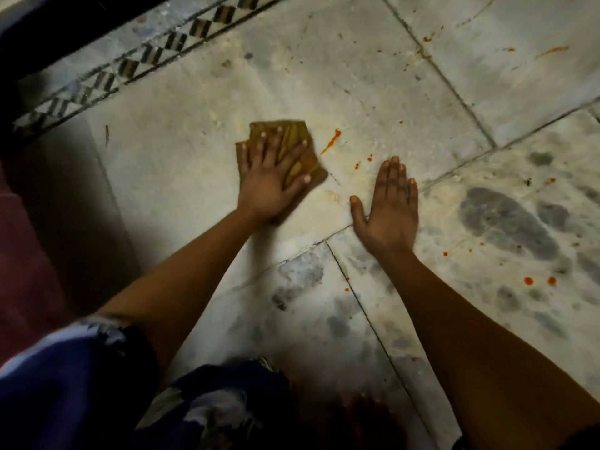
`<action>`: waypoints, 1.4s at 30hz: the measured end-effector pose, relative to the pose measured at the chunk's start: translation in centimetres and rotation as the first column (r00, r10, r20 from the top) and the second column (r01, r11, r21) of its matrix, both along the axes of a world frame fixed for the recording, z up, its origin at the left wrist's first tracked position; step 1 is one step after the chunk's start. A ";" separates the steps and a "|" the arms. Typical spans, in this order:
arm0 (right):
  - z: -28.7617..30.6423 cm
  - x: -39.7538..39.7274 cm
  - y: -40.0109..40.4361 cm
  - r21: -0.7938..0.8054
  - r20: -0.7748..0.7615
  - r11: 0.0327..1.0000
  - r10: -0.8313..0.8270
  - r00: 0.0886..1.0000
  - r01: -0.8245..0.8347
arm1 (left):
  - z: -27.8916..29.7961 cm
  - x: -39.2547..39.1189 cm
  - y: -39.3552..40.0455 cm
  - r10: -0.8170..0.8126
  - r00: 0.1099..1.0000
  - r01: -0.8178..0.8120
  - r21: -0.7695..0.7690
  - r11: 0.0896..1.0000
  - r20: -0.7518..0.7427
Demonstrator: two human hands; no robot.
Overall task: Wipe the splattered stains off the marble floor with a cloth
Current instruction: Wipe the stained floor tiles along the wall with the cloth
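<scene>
A folded mustard-yellow cloth [300, 147] lies flat on the pale marble floor [181, 164]. My left hand [271, 177] presses down on it with fingers spread. An orange-red streak stain [331, 141] sits just right of the cloth, with small drops [363, 161] beside it. My right hand [391, 206] rests flat on the floor, fingers together, holding nothing. More red spots [539, 280] lie at the right, and others [428, 39] at the far tile joint.
A black-and-white patterned border strip [130, 64] runs along the far left edge, with a dark threshold behind it. Dark grey veined patches [506, 219] mark the tiles on the right. My blue patterned clothing [97, 384] fills the lower left.
</scene>
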State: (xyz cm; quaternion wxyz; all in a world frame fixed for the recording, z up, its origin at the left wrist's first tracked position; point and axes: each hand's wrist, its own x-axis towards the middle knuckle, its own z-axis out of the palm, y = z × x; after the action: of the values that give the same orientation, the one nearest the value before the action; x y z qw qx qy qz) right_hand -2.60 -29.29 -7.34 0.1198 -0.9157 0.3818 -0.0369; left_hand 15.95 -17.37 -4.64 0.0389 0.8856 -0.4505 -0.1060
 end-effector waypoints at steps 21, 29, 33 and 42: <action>0.7 -2.9 -3.6 0.007 -0.026 0.995 -0.098 0.995 0.098 | -0.8 1.7 1.0 -0.067 0.994 0.072 -0.066 0.995 0.081; 0.4 -3.0 -3.5 -0.014 -0.036 0.995 -0.097 0.995 0.097 | 0.0 1.9 -11.4 -0.004 0.999 0.002 -0.038 0.999 -0.052; 0.4 -2.9 -3.5 -0.018 -0.009 0.995 -0.101 0.995 0.101 | -0.2 -2.4 -8.5 -0.289 0.956 0.281 -0.115 0.953 -0.055; 0.4 -2.9 -3.5 -0.033 -0.018 0.995 -0.097 0.995 0.097 | 0.2 3.2 -9.2 0.006 1.000 -0.006 -0.020 1.000 -0.017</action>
State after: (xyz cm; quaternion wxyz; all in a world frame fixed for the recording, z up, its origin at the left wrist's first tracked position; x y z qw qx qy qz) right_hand -5.47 -32.83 -6.97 0.0997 -0.8982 0.4263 -0.0399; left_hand 19.13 -26.58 -4.45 0.0517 0.8856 -0.4485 -0.1088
